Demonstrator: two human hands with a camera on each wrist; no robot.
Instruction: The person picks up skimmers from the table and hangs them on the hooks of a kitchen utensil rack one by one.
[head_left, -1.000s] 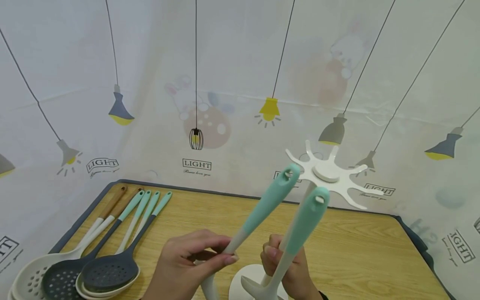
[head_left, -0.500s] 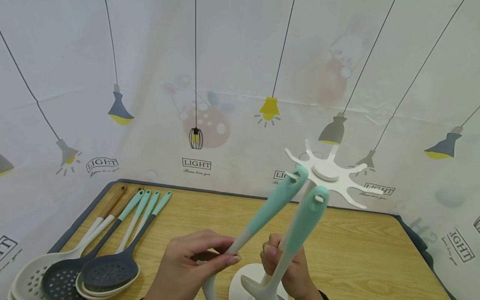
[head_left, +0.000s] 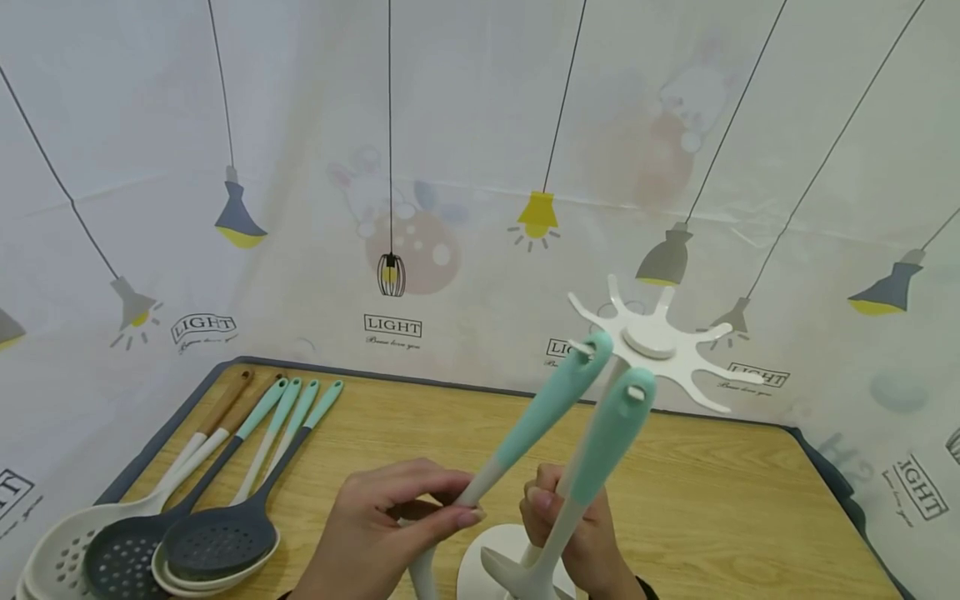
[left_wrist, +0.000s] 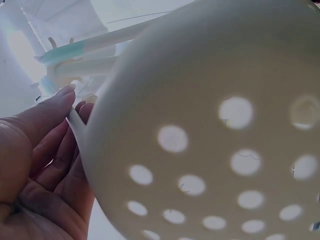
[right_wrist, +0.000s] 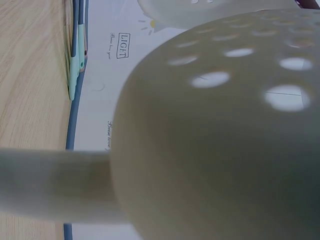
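My left hand [head_left: 393,521] pinches the pale neck of a skimmer [head_left: 525,433] with a mint handle; the tip of a rack arm pokes through its handle hole. In the left wrist view its perforated bowl [left_wrist: 210,150] fills most of the frame. My right hand [head_left: 573,529] grips the pole of a white utensil rack [head_left: 651,340] with several curved arms on top. A second mint-handled skimmer [head_left: 603,450] hangs from another arm, in front of my right hand. A perforated bowl [right_wrist: 215,130] stands very close in the right wrist view.
At the left of the wooden table [head_left: 720,500] lie several utensils, including dark slotted turners [head_left: 221,533] and white skimmers [head_left: 67,542] with brown or mint handles. The round rack base [head_left: 480,554] is below my hands. A lamp-patterned cloth [head_left: 465,167] rises behind the table.
My left hand has shifted slightly right with the skimmer, and its handle hole has gone over the tip of a rack arm. My right hand keeps its grip on the pole.
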